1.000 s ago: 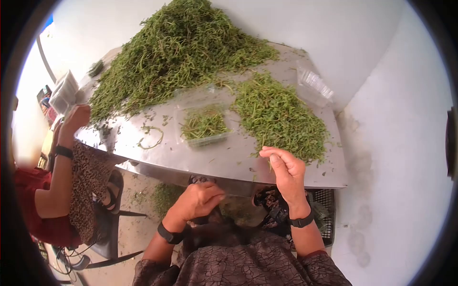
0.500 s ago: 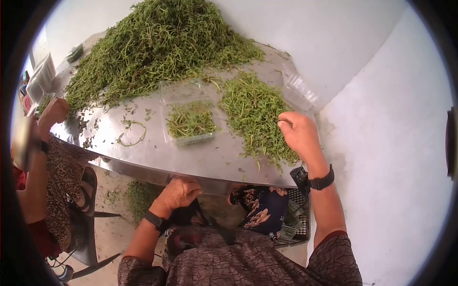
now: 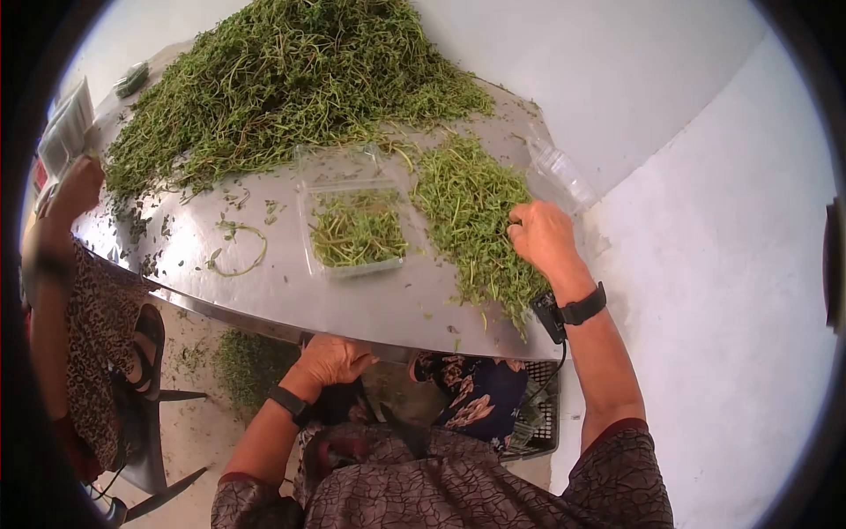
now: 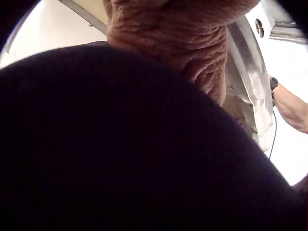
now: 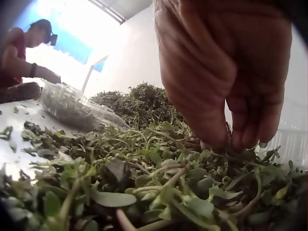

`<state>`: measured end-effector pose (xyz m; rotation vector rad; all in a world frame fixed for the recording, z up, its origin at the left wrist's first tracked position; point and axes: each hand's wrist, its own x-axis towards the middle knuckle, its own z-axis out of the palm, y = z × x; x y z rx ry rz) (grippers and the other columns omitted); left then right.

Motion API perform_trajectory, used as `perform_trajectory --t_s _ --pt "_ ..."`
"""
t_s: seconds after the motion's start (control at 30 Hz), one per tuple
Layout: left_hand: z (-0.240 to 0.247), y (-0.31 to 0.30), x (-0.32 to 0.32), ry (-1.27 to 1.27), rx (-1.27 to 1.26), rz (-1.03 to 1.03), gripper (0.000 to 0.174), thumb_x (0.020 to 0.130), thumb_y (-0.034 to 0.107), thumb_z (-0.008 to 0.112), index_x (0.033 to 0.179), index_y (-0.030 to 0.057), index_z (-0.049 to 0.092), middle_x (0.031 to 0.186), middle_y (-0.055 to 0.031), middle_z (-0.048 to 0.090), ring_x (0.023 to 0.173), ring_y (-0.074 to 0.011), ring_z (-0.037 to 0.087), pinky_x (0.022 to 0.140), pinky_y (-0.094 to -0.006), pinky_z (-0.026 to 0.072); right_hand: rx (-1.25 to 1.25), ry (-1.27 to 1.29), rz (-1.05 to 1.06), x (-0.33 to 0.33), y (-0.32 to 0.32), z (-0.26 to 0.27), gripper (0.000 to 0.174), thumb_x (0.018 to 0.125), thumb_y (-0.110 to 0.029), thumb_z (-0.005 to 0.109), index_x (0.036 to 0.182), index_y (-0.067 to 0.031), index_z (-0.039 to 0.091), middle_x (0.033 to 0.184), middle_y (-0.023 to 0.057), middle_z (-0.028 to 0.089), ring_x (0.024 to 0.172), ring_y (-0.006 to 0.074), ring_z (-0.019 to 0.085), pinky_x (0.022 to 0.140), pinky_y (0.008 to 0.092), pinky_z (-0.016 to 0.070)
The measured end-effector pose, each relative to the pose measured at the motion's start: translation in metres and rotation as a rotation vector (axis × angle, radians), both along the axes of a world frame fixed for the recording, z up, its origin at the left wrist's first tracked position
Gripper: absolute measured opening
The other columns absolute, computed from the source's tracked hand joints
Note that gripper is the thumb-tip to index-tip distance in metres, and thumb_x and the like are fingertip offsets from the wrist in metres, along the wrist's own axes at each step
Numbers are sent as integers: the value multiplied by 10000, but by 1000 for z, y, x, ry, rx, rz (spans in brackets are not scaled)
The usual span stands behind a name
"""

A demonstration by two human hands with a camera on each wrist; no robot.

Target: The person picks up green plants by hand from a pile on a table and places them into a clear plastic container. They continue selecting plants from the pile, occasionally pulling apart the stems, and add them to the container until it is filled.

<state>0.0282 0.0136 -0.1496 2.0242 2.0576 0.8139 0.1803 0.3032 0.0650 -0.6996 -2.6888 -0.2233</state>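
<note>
Fingertips of my right hand (image 3: pixel 542 238) (image 5: pixel 221 72) reach down into the smaller pile of green leafy stems (image 3: pixel 471 207) (image 5: pixel 163 190), pinching at stems on its right side. My left hand (image 3: pixel 333 360) (image 4: pixel 175 36) is loosely curled at the table's front edge, with nothing seen in it; its fingertips are hidden. Left of the smaller pile, a clear plastic container (image 3: pixel 352 272) (image 5: pixel 72 108) has its lid folded back and holds cut greens. The left wrist view is mostly blocked by dark cloth.
A large heap of greens (image 3: pixel 308 79) covers the back of the metal table (image 3: pixel 313 309). Clear plastic containers (image 3: pixel 562 174) lie at the right by the wall, and a stack of trays (image 3: pixel 66 132) stands far left. Another person (image 5: pixel 17 60) sits on the left. A black crate (image 3: pixel 545 423) is below.
My right hand has moved from near the table's front edge out to the smaller pile, its fingers now down among the stems. My left hand stays low by the table edge as the view has shifted.
</note>
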Motion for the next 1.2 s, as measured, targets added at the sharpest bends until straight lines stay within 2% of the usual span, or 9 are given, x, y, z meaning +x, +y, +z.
perform_trajectory --t_s 0.17,0.37,0.43,0.47,0.53,0.63,1.07,1.17,1.2 --pt "-11 1 0 68 22 25 191 780 339 684 844 165 733 901 -85 670 893 -342 625 779 -482 500 -33 76 -9 7 1 13 130 751 -123 617 664 -26 621 689 207 625 702 406 627 649 486 503" --pt "-12 4 0 71 -22 15 258 786 308 689 993 158 720 1035 -104 652 975 -356 607 838 -481 493 -271 143 -103 11 -21 55 152 784 -154 586 769 -42 688 728 184 657 684 374 634 646 434 502" --pt "-12 6 2 63 17 30 311 790 296 692 1063 147 695 1098 -116 638 1010 -364 596 863 -482 486 -286 251 -62 11 -21 60 157 798 -138 592 803 -14 688 655 158 623 591 276 606 590 383 471" --pt "-11 7 3 63 17 33 311 790 296 692 1063 147 695 1098 -116 638 1010 -364 596 863 -482 486 -287 251 -58 10 -23 63 157 798 -138 592 803 -14 688 655 158 623 591 276 606 590 383 471" --pt "-7 7 4 98 -12 32 333 797 295 691 1091 139 681 1111 -119 638 1013 -368 596 879 -481 483 -484 288 -70 8 -30 71 156 821 -115 609 811 28 673 592 84 571 558 137 515 542 316 411" --pt "-3 8 5 64 51 40 334 807 292 685 1099 132 674 1120 -125 635 1023 -368 594 889 -480 479 -627 342 -34 1 -46 75 151 842 -92 621 796 49 653 601 2 524 593 60 427 526 264 348" --pt "-3 15 4 -46 -47 44 424 844 256 625 1242 120 570 1185 -144 604 1079 -368 561 932 -459 457 -870 281 302 -51 -89 61 104 875 -64 620 819 18 651 641 -28 543 620 46 444 545 250 373" --pt "-2 15 3 -45 -44 61 437 832 259 632 1242 119 571 1182 -142 606 1079 -369 560 935 -459 455 -762 253 319 -60 -93 52 92 855 -69 627 828 14 655 649 33 591 595 95 503 560 279 413" --pt "-3 16 3 -44 -45 60 451 825 271 639 1246 123 571 1189 -138 605 1081 -367 560 935 -460 455 -674 257 296 -61 -94 49 90 838 -74 631 825 11 658 677 76 616 593 156 543 570 307 433"
